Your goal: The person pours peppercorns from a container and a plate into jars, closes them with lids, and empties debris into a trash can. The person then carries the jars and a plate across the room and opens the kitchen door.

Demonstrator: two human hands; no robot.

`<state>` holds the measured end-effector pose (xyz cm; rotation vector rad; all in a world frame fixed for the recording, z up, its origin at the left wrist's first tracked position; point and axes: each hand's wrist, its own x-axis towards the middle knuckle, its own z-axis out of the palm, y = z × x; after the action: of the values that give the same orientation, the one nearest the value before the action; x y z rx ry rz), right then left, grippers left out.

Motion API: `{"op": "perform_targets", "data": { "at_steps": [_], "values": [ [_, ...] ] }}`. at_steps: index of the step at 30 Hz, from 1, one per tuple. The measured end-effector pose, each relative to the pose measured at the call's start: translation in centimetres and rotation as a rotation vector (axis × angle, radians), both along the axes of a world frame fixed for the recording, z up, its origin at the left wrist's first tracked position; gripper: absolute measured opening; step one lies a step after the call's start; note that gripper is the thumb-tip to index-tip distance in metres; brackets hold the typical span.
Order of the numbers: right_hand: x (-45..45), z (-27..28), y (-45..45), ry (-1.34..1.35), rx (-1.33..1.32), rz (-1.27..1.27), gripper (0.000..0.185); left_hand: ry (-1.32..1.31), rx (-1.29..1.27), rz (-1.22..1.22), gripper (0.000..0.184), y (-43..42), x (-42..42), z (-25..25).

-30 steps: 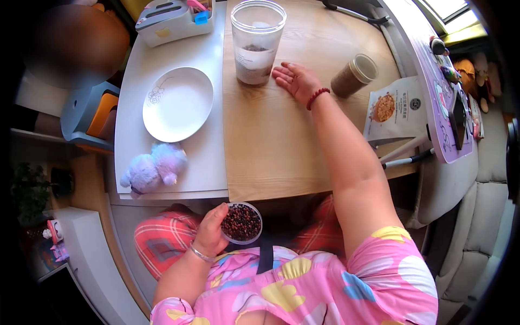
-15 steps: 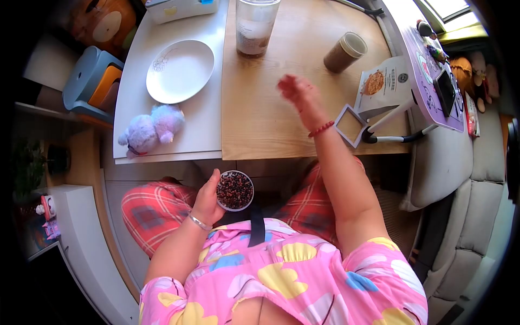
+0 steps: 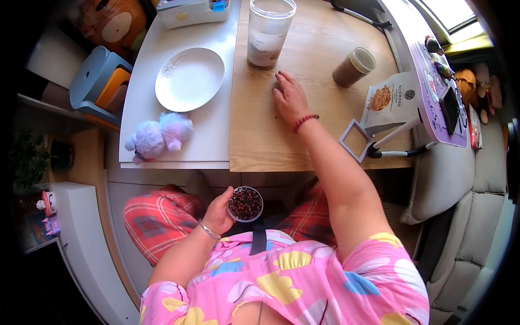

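My left hand is wrapped around the side of a small round tub and holds it over my lap. Tiny dark red and black grains, perhaps beans or seeds, fill the tub. On the wooden tabletop lies my right hand, fingers reaching forward with a gap between thumb and index, and nothing visible in it. A couple of dark specks dot the wood just left of that wrist. Beyond the fingertips stands a tall clear plastic canister with a little brown content at its bottom.
A white plate and a fluffy lilac toy occupy the white left part. Toward the right are a jar of brown powder, a food pouch, a small square frame and a purple folding stand.
My right hand came down from its blurred, raised position onto the tabletop, slightly to the left. My left hand still holds the tub. The whole view shifted a little.
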<state>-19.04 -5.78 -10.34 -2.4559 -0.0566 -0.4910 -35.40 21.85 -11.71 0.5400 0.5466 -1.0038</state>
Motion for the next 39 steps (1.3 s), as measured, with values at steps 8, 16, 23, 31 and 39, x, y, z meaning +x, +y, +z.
{"op": "perform_targets", "data": {
  "at_steps": [8, 16, 23, 31, 39],
  "values": [
    [0.8, 0.7, 0.8, 0.084, -0.344, 0.100, 0.046, -0.035, -0.004, -0.060, 0.043, 0.2, 0.2, -2.0],
    [-8.6, 1.3, 2.1, 0.076, -0.015, 0.447, 0.035, 0.064, -0.022, -0.021, 0.039, -0.3, 0.8, -2.2],
    [-3.9, -0.6, 1.4, -0.049, 0.787, 0.028, 0.019, 0.080, -0.069, 0.025, 0.041, -0.6, 1.0, -3.7],
    [-4.7, 0.1, 7.0, 0.189, 0.937, 0.276, 0.019, 0.069, -0.064, 0.083, 0.038, -1.7, 1.4, -4.2],
    [-13.5, 1.6, 11.1, 0.483, 0.970, 0.450, 0.020, -0.048, -0.448, 0.104, 0.041, -1.6, 1.7, -5.5]
  ]
}}
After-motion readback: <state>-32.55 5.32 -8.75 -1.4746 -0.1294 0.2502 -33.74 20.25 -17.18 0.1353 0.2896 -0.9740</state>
